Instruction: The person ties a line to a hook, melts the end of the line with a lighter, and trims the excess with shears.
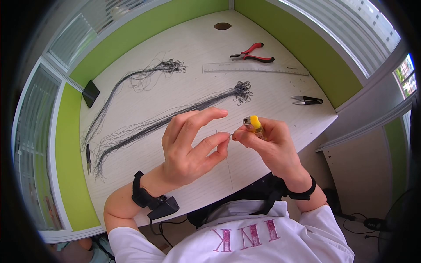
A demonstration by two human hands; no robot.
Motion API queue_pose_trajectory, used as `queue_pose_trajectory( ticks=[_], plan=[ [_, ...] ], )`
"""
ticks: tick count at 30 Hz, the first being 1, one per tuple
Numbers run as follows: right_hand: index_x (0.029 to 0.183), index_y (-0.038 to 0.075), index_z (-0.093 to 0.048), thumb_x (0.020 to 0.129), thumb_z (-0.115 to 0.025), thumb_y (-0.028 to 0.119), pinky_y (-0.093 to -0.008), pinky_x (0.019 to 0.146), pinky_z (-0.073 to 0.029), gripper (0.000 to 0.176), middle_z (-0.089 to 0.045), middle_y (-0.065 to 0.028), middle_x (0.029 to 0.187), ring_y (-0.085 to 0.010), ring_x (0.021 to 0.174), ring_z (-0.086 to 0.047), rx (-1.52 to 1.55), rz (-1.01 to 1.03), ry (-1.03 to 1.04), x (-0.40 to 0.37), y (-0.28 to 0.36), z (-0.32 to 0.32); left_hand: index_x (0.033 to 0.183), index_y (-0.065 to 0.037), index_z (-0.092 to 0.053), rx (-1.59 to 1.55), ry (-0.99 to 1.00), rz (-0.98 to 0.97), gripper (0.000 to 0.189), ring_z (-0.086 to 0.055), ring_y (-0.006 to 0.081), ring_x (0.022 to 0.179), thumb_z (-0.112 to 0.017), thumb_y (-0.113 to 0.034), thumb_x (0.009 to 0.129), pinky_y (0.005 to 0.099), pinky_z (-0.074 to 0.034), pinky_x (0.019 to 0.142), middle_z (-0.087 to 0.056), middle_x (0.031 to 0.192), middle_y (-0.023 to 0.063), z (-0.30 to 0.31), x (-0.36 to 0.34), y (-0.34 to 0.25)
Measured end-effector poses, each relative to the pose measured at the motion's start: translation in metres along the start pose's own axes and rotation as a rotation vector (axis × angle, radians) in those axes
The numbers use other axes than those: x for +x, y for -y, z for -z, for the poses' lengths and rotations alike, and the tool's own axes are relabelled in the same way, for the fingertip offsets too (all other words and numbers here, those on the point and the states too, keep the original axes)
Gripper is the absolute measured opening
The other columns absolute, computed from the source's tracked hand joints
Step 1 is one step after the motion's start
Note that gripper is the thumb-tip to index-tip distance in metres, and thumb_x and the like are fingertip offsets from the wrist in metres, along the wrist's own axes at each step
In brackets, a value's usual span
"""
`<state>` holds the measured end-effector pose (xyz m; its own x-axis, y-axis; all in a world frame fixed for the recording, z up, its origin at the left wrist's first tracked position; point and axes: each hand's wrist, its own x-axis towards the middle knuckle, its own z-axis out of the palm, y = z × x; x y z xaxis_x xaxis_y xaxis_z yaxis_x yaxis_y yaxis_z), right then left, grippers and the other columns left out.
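Note:
My left hand pinches a thin dark fishing line between thumb and a finger, with the index finger raised apart. Its tail hangs down toward the table's front edge. My right hand is wrapped round a yellow lighter with a metal top; no flame shows. Its thumb and finger also pinch a small dark piece, apparently a fish hook, right beside the left fingertips. The knot, if any, is too small to make out. Behind my hands lies a bundle of fish hooks with long dark lines.
A second bundle of hooks lies farther back. Red-handled pliers, a clear ruler and black thread snips lie at the right. At the left are a dark slim tool and a phone-like black object. Green partitions border the table.

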<state>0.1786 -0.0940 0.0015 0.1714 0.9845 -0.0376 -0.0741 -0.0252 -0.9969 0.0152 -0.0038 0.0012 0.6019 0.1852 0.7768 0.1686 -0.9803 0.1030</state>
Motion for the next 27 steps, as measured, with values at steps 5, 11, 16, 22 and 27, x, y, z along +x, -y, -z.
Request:
queue_pose_trajectory(
  ticks=[5,11,16,22,27],
  plan=[
    [0.088,-0.007,-0.062,0.082,-0.058,0.012,-0.0207,0.063,-0.042,0.020,-0.061,-0.0031,0.075,-0.0050,0.069,-0.050,-0.001,-0.013,0.000,0.000,0.001,-0.002,0.072,-0.006,-0.062,0.007,-0.006,0.013,0.018,-0.053,0.0204,0.086,-0.069,-0.001,0.056,0.0275,-0.047,0.067,-0.059,0.103,0.0091,0.001,0.002,-0.002],
    [0.088,-0.006,-0.062,0.081,-0.059,0.012,-0.0210,0.063,-0.042,0.019,-0.061,-0.0026,0.074,-0.0050,0.069,-0.050,-0.038,-0.009,0.014,0.000,0.002,0.000,0.075,-0.010,-0.064,-0.003,-0.001,-0.007,0.024,-0.050,0.0201,0.087,-0.072,0.000,0.055,0.0252,-0.042,0.059,-0.057,0.107,0.0095,0.001,-0.001,0.001],
    [0.086,-0.005,-0.061,0.081,-0.060,0.011,-0.0206,0.062,-0.042,0.017,-0.059,-0.0006,0.071,-0.0045,0.067,-0.048,-0.107,-0.007,0.037,-0.001,0.011,0.007,0.085,-0.009,-0.063,-0.145,0.056,0.057,0.029,-0.052,0.0204,0.088,-0.071,0.000,0.059,0.0265,-0.044,0.065,-0.057,0.107,0.0108,-0.001,0.000,0.003],
    [0.084,-0.005,-0.062,0.081,-0.061,0.013,-0.0193,0.062,-0.040,0.018,-0.055,0.0010,0.070,-0.0049,0.066,-0.047,-0.121,0.010,-0.018,0.001,0.019,0.023,0.110,0.002,-0.048,-1.250,0.371,0.947,0.029,-0.054,0.0168,0.080,-0.054,-0.012,0.085,0.0307,-0.043,0.076,-0.060,0.087,0.0075,0.002,0.005,-0.011],
    [0.080,-0.003,-0.061,0.081,-0.060,0.016,-0.0201,0.052,-0.030,0.019,-0.047,0.0023,0.064,-0.0042,0.057,-0.036,-0.305,0.002,-0.102,0.015,0.035,0.055,0.094,0.003,-0.054,-1.606,0.591,1.227,0.024,-0.039,0.0083,0.053,-0.044,-0.019,0.093,0.0247,-0.039,0.056,-0.036,0.056,-0.0027,0.031,0.005,0.001]
  ],
)
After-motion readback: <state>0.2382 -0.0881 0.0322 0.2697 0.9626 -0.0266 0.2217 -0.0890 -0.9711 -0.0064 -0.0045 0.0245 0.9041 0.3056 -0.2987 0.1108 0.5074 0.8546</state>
